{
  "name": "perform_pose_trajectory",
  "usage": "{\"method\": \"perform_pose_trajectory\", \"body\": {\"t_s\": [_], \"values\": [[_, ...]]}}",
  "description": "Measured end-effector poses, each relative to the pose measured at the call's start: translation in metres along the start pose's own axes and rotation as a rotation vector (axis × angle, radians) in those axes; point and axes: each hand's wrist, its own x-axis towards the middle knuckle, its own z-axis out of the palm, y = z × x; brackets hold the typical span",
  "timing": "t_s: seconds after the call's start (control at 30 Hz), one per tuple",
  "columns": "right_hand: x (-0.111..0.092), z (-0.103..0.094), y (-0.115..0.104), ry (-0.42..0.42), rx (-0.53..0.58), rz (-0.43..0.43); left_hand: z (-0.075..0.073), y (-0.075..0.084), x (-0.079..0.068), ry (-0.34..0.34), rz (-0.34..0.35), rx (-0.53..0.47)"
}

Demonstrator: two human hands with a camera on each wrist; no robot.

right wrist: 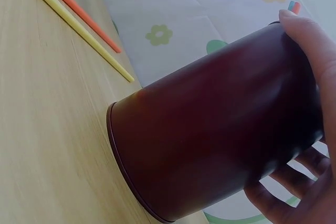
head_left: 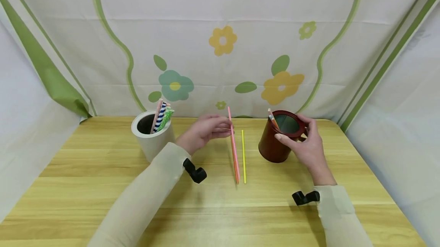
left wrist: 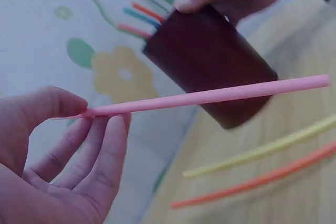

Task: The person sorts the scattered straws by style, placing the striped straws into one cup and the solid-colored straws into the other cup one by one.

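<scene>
Between thumb and fingertips my left hand [head_left: 210, 130] pinches a pink straw [left wrist: 205, 97] close to one end, holding it above the table. A yellow straw [head_left: 243, 159] and an orange straw [left wrist: 262, 178] lie on the table under it; from the head view the pink one partly covers the orange one. To the right stands a dark red mug [head_left: 273, 145], with a few straws [head_left: 273, 119] leaning out of its left side. My right hand [head_left: 311, 149] grips this mug near the rim, thumb in front and fingers round the handle side.
A white cup [head_left: 161, 145] left of my left hand holds several patterned straws [head_left: 161, 117]. The wooden table [head_left: 213, 216] runs back to a flowered white curtain [head_left: 192, 48]. Each wrist wears a black camera mount.
</scene>
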Motion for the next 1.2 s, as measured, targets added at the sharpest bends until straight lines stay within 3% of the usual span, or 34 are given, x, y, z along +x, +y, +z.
{"method": "perform_pose_trajectory", "body": {"t_s": [0.13,0.43,0.7,1.0,1.2], "values": [[0.0,0.0,-0.001,0.0,0.006,0.003,0.0,0.02,-0.009,-0.026,0.042,-0.055],[-0.001,0.0,0.0,0.008,-0.011,0.015,-0.001,0.051,-0.027,0.01,0.113,-0.114],[0.0,0.0,-0.001,0.004,-0.012,0.005,0.001,0.071,-0.039,0.111,0.191,-0.141],[0.0,0.0,-0.002,0.002,-0.005,-0.003,0.001,0.092,-0.053,0.088,0.246,-0.138],[0.0,0.0,-0.002,0.008,-0.01,-0.001,0.002,0.098,-0.057,0.112,0.289,-0.148]]}}
